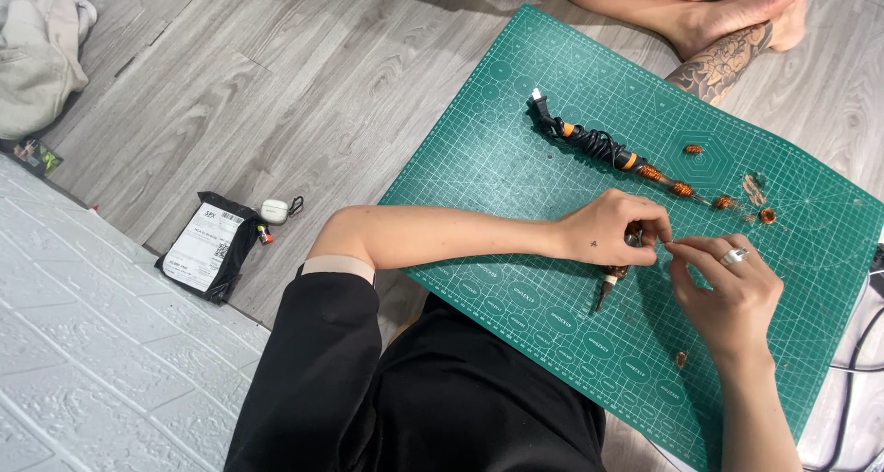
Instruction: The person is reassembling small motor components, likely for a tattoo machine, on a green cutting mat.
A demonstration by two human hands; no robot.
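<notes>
My left hand (pixel 612 228) is closed around a small tool (pixel 611 280) whose pointed tip sticks out below the fist, over the green cutting mat (pixel 516 159). My right hand (pixel 727 292), with a ring on one finger, pinches something thin right next to the left hand's fingertips; what it pinches is too small to tell. Beyond the hands lies a long black and orange wrapped rod (pixel 599 145) with copper-coloured coils (pixel 681 188) along its thin end. More small copper coils (pixel 766 216) lie loose on the mat to the right.
Another person's bare, tattooed leg (pixel 723 62) rests at the mat's far edge. A black mailing bag (pixel 207 246) and a white earbud case (pixel 273 211) lie on the grey wooden floor to the left. Dark cables (pixel 856 361) run along the right edge. Light cloth (pixel 37 48) sits top left.
</notes>
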